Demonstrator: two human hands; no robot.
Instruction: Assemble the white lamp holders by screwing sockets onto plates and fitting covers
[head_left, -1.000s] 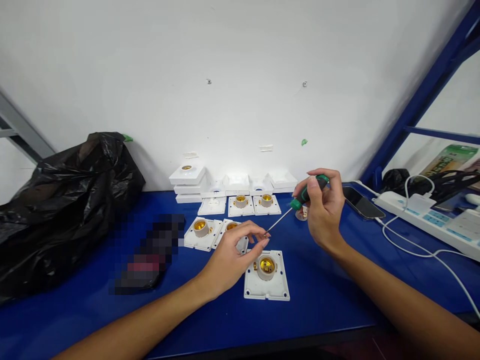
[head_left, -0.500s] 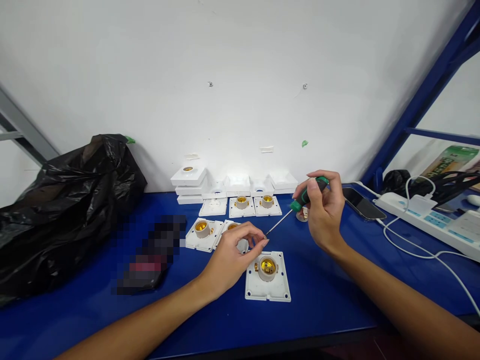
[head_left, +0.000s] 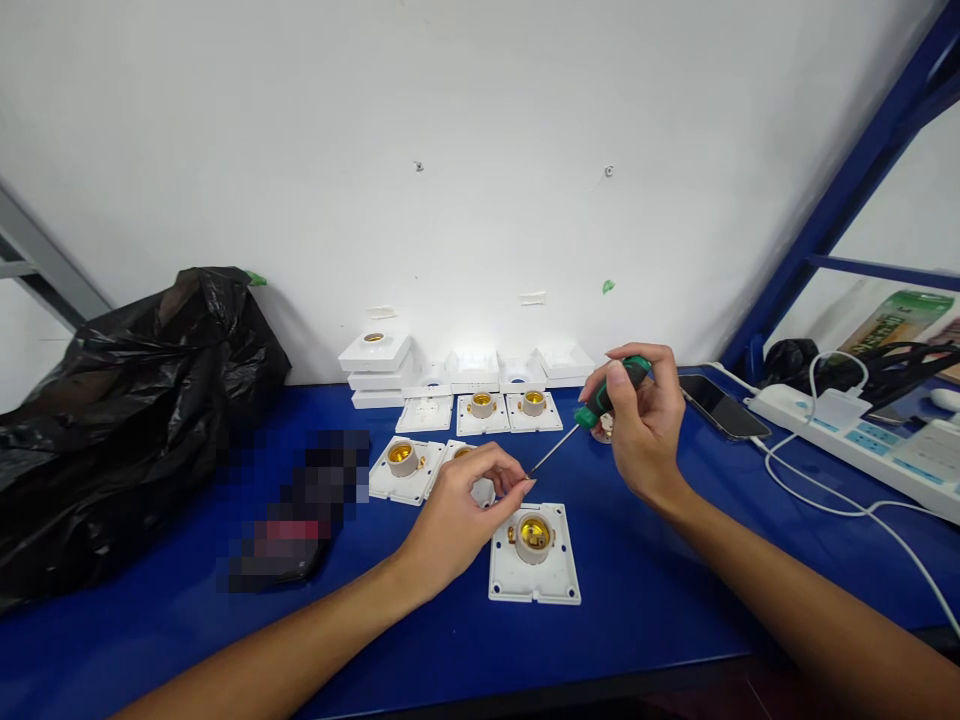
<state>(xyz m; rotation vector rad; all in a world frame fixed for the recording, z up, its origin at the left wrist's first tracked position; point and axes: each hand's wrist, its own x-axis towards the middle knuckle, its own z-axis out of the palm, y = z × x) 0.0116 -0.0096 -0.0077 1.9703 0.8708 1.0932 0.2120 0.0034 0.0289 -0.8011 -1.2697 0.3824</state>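
Note:
My right hand is closed round the green and black handle of a screwdriver, whose thin shaft slants down to the left. Its tip meets the pinched thumb and finger of my left hand. Whatever lies in that pinch is too small to make out. Just below the fingertips, a white square base plate rests flat on the blue table, bearing a round lamp socket with a gold-coloured inside. Behind my left hand are two more such plates, one of them with its socket in plain sight, the other partly hidden.
White covers and further socket plates line the wall, beside a stack of white boxes. A black plastic bag fills the left. On the right lie a phone, a power strip and white cables.
The screwdriver handle and my right hand have shifted slightly left and down. My left hand keeps its pinch at the tip; the plates have stayed put.

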